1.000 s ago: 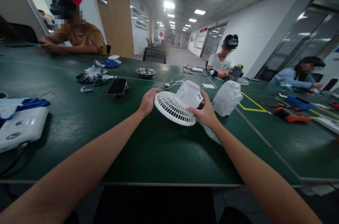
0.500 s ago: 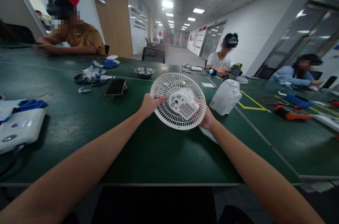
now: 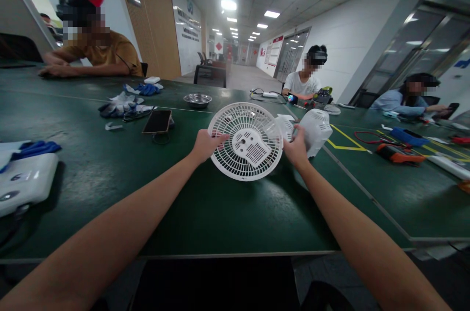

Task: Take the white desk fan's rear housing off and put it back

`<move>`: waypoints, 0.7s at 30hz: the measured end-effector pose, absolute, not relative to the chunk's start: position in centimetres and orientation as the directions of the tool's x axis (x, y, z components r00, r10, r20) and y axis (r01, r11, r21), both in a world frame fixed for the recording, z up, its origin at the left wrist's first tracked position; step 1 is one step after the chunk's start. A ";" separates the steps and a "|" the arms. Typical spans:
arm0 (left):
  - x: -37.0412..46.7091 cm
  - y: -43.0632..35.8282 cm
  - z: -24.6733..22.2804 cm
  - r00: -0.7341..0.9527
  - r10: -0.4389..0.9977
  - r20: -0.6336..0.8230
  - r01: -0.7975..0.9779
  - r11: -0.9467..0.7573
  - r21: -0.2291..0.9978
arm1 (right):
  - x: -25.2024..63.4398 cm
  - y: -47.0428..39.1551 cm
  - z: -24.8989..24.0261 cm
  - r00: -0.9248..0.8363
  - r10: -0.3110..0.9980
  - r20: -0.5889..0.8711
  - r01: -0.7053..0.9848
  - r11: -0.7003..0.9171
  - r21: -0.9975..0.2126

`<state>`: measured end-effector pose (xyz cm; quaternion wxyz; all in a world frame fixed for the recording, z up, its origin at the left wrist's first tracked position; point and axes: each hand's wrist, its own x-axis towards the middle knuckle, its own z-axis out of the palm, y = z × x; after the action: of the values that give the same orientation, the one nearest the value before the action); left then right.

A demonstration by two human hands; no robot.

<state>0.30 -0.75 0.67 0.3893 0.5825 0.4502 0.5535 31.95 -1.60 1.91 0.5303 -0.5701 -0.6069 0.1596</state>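
Since half a second ago, the right hand (image 3: 296,148) has shifted outward from behind the round white grille (image 3: 252,148), and a vented white cover (image 3: 285,126) now shows past the grille's right edge. The left hand (image 3: 204,147) pinches the left rim, thumb across the front, fingers behind. The right hand holds the cover near the grille's right rim; whether cover and grille still touch I cannot tell. The grille is tilted, its front facing the wearer, above the green table (image 3: 220,223). Just beyond the right hand stands a larger white housing (image 3: 317,130). Farther out lie a phone (image 3: 157,121), a metal bowl (image 3: 197,100), gloves (image 3: 123,104) and an orange-and-dark device (image 3: 399,154). Three people sit around the table's far side.
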 end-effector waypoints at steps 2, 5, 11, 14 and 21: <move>0.1 -0.3 0.3 -0.047 0.962 0.269 0.081 -0.265 0.961 | 33.0 -1.8 2.3 0.246 0.817 0.522 0.744 0.187 -0.642; -0.4 0.3 -0.2 -0.104 0.965 0.239 0.069 -0.233 0.970 | 33.2 -2.1 2.3 0.240 0.818 0.523 0.860 0.072 -0.506; -1.7 1.1 -0.5 -0.147 0.968 0.203 0.048 -0.198 0.979 | 32.7 -1.7 1.4 0.186 0.841 0.507 0.908 0.050 -0.415; -1.9 1.3 -0.5 -0.143 0.974 0.175 0.040 -0.171 0.984 | 33.2 -1.9 2.7 0.167 0.699 0.695 0.931 0.121 -0.345; -1.9 1.5 -0.6 -0.141 0.976 0.165 0.046 -0.160 0.986 | 37.0 -1.7 4.2 0.570 0.382 0.728 0.798 -0.045 -0.601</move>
<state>-1.91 1.54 -0.58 0.4114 0.5101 0.5009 0.5655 36.96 -1.68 4.17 0.5464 -0.6974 -0.4229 -0.1905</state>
